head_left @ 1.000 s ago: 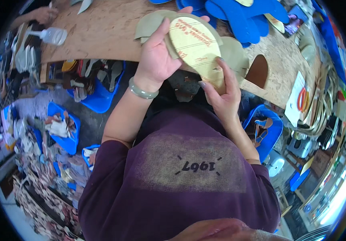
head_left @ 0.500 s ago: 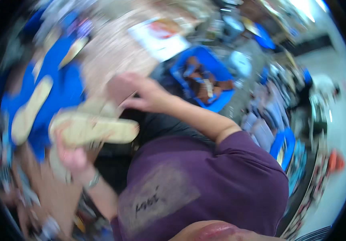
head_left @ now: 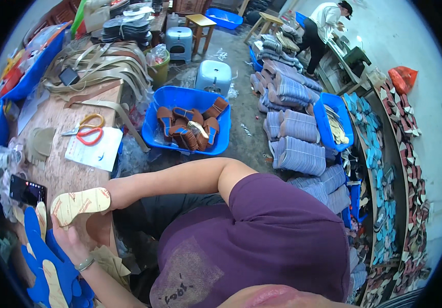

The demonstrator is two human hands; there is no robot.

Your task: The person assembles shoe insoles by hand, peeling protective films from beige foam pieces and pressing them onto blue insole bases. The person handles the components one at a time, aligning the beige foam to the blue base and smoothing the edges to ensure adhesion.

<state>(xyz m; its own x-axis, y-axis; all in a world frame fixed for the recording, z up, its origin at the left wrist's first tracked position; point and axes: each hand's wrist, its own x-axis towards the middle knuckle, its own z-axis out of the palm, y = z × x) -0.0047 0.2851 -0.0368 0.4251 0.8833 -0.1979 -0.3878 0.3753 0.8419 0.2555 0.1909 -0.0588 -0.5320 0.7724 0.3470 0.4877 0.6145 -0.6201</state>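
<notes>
A cream insole-shaped piece [head_left: 88,202] with reddish print lies across my hands above the table's near edge. My left hand [head_left: 68,238], with a bracelet at the wrist, grips its left part from below, thumb along the edge. My right hand [head_left: 114,193] is at the piece's right end; its fingers are hidden behind it. Blue sole-shaped sheets [head_left: 40,269] lie beside my left hand, and another cream insole [head_left: 53,283] rests on them. A dark phone [head_left: 28,190] lies just beyond the held piece.
On the wooden table [head_left: 59,120] are scissors [head_left: 88,128], a white paper [head_left: 95,149] and beige straps [head_left: 100,64]. A blue bin [head_left: 151,126] holds brown shoe pieces. Stacked grey soles [head_left: 298,154] and a rack [head_left: 372,195] stand right. A person [head_left: 323,28] bends over a far bench.
My view has swung and steadied, so the table shows farther left. My right hand has come from above and apart from the insole to its right end. My left hand still holds the insole.
</notes>
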